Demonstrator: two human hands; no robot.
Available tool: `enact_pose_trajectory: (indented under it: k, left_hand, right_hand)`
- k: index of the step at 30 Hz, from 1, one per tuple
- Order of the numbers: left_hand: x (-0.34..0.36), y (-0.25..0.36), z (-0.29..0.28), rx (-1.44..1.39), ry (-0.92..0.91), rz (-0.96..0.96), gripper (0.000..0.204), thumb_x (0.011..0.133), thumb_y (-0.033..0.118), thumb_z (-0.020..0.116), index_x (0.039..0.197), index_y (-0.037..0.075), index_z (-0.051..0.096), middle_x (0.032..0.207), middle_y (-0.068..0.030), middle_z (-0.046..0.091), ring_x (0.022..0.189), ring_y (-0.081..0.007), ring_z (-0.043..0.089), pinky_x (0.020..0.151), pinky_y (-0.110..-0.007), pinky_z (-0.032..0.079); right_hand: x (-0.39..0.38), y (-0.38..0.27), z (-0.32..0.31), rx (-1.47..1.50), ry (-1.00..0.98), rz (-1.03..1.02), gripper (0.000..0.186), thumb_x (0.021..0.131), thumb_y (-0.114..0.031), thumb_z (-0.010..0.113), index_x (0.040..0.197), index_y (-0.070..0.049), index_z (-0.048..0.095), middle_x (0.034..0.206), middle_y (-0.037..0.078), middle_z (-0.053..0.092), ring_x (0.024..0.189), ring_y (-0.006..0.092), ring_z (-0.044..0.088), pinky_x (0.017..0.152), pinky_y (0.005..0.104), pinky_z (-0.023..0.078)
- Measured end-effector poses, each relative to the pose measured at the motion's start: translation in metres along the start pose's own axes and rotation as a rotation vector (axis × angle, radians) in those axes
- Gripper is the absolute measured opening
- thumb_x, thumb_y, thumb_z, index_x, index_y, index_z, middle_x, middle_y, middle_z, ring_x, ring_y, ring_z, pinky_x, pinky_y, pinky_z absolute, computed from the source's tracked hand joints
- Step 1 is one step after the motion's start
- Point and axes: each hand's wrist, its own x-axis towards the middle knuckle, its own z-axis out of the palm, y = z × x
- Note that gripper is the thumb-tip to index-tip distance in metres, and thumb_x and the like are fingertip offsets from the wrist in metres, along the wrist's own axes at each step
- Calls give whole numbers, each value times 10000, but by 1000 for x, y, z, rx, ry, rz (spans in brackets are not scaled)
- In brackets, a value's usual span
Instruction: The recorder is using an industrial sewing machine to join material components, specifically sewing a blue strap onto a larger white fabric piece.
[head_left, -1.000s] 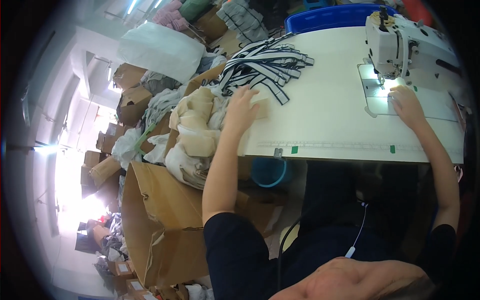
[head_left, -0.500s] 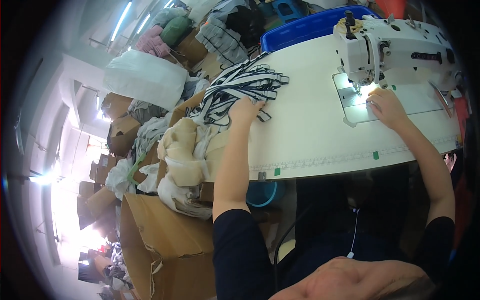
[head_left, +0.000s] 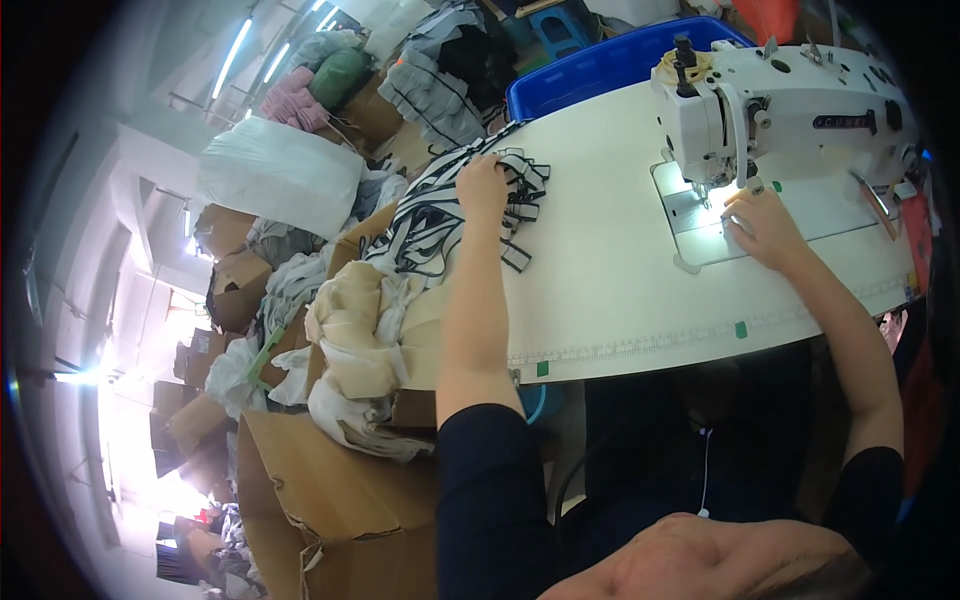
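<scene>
A bundle of white straps with dark edges (head_left: 425, 215) lies across the left end of the table, its cut or looped ends fanned to the right. My left hand (head_left: 482, 187) is over the upper part of this bundle, fingers curled down on the straps; the fingertips are partly hidden. On the right stands a white sewing machine (head_left: 810, 115), its lamp lighting the needle area. Beside the needle and presser foot, my right hand (head_left: 768, 228) rests on the metal plate (head_left: 690, 215), fingers bent and drawn together. Anything between them is too small to make out.
The white table (head_left: 590, 270) has a ruler strip along its front edge. Behind it sits a blue bin (head_left: 590, 80). Cream fabric (head_left: 345, 310) and an open cardboard box (head_left: 330, 480) stand at the left. Tweezers or small scissors (head_left: 875, 203) lie near the machine's right side.
My left hand has moved farther up over the strap bundle, and the strap ends have shifted slightly left. My right hand stays by the needle. The whole view has shifted slightly.
</scene>
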Motion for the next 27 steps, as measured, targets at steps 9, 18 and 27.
enact_pose_trajectory:
  k: [9, 18, 27]
  left_hand:
    - [-60, 105, -56, -230, -72, 503, 130, 757, 139, 719, 827, 109, 614, 769, -54, 576, 667, -253, 619, 566, -374, 494]
    - [-116, 184, -16, -400, 11, 391, 150, 740, 132, 721, 839, 101, 612, 742, -39, 554, 635, -222, 593, 572, -359, 476]
    - [-122, 195, -18, -537, 30, 493, 235, 676, 26, 698, 901, 83, 662, 732, -74, 603, 672, -259, 608, 588, -398, 462]
  right_hand:
    - [-6, 8, 0, -29, -12, 0, 103, 829, -138, 650, 911, -83, 622, 1013, 45, 622, 1005, 268, 560, 890, 407, 420]
    - [-10, -3, 5, 176, -60, -57, 628, 734, -342, 775, 1269, -79, 578, 1192, 122, 621, 1110, 309, 556, 977, 419, 387]
    - [-18, -72, 25, 96, 81, -49, 515, 750, -216, 712, 1239, -125, 582, 981, 82, 655, 955, 291, 616, 909, 444, 421]
